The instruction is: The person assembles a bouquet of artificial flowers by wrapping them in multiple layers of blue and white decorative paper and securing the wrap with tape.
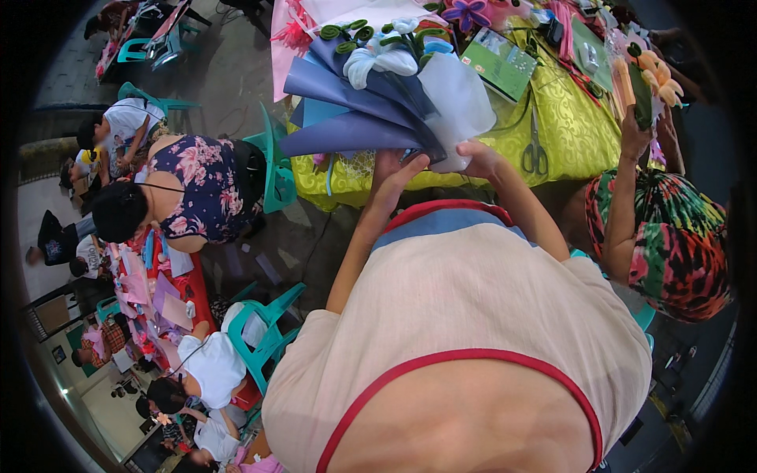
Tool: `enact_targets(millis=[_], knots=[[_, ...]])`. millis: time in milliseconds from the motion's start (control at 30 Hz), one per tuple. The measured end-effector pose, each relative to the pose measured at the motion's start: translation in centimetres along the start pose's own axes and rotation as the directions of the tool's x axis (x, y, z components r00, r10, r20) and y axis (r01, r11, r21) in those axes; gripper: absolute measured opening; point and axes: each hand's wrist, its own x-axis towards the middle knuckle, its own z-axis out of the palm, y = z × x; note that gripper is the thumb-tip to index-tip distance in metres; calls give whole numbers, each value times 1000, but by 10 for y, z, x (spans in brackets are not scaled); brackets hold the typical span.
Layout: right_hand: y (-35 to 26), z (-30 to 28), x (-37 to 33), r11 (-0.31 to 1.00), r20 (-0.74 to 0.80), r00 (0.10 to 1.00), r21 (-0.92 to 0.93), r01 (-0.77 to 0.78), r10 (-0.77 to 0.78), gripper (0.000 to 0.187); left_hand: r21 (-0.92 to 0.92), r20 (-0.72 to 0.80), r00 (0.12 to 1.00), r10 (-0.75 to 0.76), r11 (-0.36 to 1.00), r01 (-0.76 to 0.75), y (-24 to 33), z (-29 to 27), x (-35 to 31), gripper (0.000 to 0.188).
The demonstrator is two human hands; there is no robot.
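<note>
Two-sided hold | my left fingers (413,167): pinching blue wrap (339,131) at base, far digits hidden | my right fingers (471,148): pinching white wrap (457,91) opposite | bouquet (402,98): between them, at tabletop (582,135) near edge, long axis forward-left, base to blooms (382,60) | neither side nearer

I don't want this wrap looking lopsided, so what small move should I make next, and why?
I'd probably ease the white wrap in toward the blue paper with your right hand, while your left hand steadies the bouquet near its base. The white wrap flares out to the right, and both hands are at the base.
</note>
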Motion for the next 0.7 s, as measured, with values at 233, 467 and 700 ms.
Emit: enact_targets(millis=[233,467,700], knots=[[6,-12,-1,998,57,998,54,-43,40,78,14,46,999,-6,1000,5,-19,-13,5,46],[7,-3,0,999,175,984,29,-30,24,81,293,-101,988,-117,945,142,-54,-52,7,30],[0,-7,-5,992,204,974,-88,-85,102,83,536,194,971,137,814,-222,-44,-80,-3,36]])
